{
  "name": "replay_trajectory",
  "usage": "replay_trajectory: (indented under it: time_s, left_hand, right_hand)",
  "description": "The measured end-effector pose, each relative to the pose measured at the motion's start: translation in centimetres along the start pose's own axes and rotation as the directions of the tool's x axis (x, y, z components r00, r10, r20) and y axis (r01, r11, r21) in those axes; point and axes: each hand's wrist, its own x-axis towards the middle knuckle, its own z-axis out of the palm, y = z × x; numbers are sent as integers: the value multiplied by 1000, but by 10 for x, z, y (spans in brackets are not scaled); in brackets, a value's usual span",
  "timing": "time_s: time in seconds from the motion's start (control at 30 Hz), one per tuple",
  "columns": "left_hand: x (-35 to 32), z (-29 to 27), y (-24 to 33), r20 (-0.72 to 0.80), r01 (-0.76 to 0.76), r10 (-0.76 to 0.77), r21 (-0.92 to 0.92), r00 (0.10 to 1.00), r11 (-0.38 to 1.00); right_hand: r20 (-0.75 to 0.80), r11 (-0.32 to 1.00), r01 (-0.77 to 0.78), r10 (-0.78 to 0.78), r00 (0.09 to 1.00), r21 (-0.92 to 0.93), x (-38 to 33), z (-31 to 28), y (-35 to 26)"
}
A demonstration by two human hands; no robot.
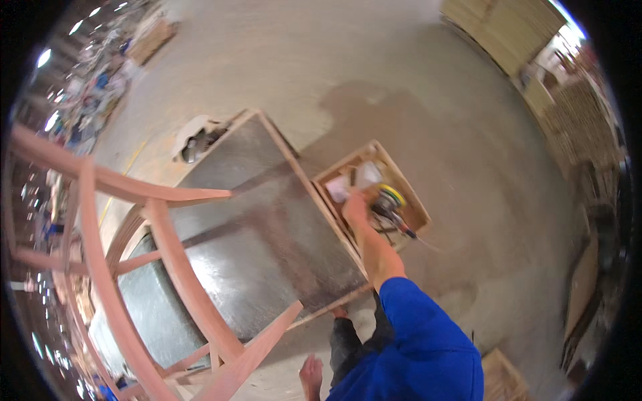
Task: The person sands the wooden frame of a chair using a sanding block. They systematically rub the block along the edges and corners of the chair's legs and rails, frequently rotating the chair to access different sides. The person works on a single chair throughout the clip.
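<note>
My right arm stretches forward in a blue sleeve. My right hand (356,206) is over a shallow wooden tray (416,200) beside the table, its fingers blurred, so their grip cannot be made out. Just right of that hand is a round power sander (388,202) with a yellow rim and a hose or cord. Pale sheets (338,188) lie in the tray by my fingers. Low in the picture, my left hand (311,374) hangs with loosely bent fingers, holding nothing visible. It is near a leg of a bare wooden chair frame (175,260), apart from it.
The chair frame stands at the left, over a dark-topped table (261,220) with a wooden edge. Beyond the table is a dark metal object (199,144). Stacked boards (505,30) stand far right, and a wooden box (503,374) is at lower right.
</note>
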Motion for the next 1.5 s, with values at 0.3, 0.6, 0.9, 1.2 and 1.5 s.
replay_trajectory:
  time_s: [0.3,0.6,0.9,1.2,1.5]
  left_hand:
    - [-158,-140,-20,-990,-200,-71,-45,-122,979]
    - [-50,-270,317,-634,-844,762,330,134,423]
    - [26,-374,409,-802,-866,562,414,-202,280]
    - [229,-390,451,-605,-580,620,765,-500,279]
    - [230,-431,528,-623,-448,655,776,-428,445]
  right_hand:
    - [204,737,-47,-124,971,674,-99,-98,-24]
    - [-655,-484,591,-749,101,645,-293,-386,-295]
    - [-651,-420,810,-756,-63,409,-313,-417,-388]
    - [-132,-70,859,-991,-2,508,-305,-369,-382]
    - [6,-34,923,-999,-39,384,-310,-374,-376]
